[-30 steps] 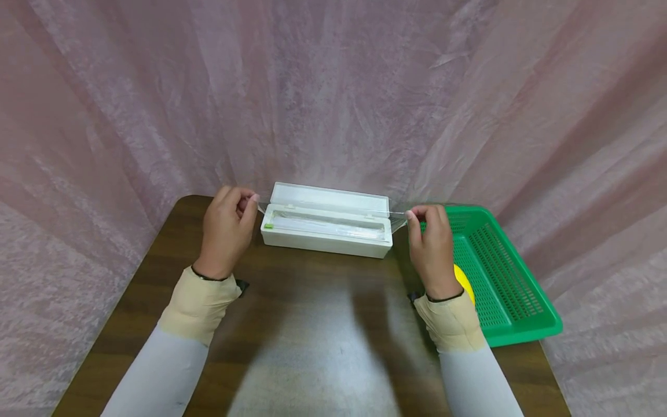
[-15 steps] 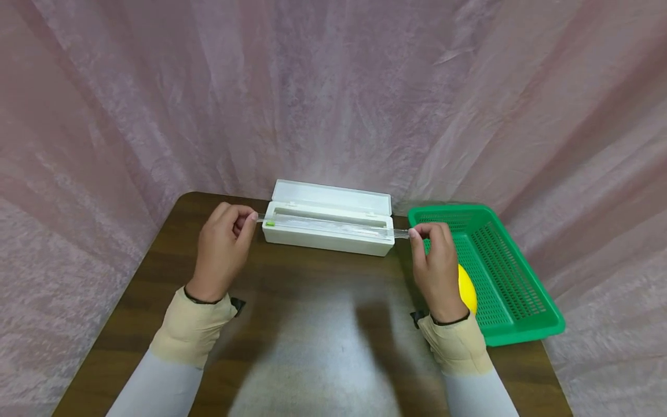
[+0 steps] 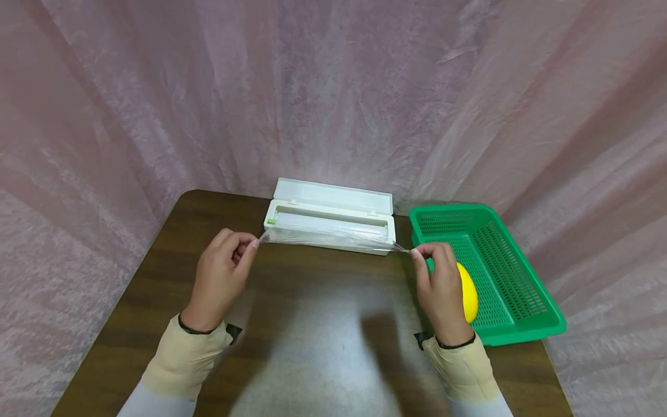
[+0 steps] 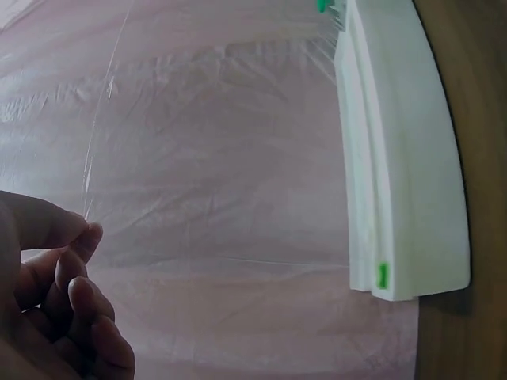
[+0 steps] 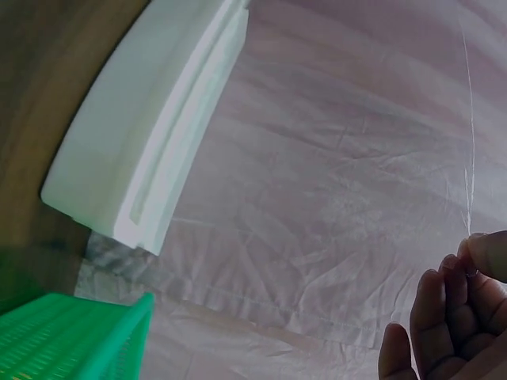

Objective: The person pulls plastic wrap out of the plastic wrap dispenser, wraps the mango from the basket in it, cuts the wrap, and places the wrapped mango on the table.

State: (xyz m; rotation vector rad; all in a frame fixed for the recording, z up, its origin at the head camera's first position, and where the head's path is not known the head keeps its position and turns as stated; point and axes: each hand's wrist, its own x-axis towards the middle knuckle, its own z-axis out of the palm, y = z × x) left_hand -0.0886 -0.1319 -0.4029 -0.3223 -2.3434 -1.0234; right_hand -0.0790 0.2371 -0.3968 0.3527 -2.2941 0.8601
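A clear sheet of plastic wrap (image 3: 333,237) stretches between my two hands, its near edge drawn taut. My left hand (image 3: 221,275) pinches one corner between thumb and forefinger; my right hand (image 3: 440,289) pinches the opposite corner the same way. Behind the sheet, the white wrap dispenser box (image 3: 333,209) stands with its lid tipped back and a pale roll showing inside. The film runs from the box toward me, over its front wall. In the left wrist view, the box (image 4: 412,158) has a small green slider (image 4: 383,275) at its end.
On the right, a green plastic basket (image 3: 526,324) holds a yellow rounded object (image 3: 468,294), partly hidden by my right hand. A brown wooden table (image 3: 323,324) lies under everything. A pink curtain (image 3: 333,87) hangs right behind the box.
Both hands have drawn back toward me, pulling the plastic wrap's edge from above the box's opening to in front of the box. The box and basket stay in place.
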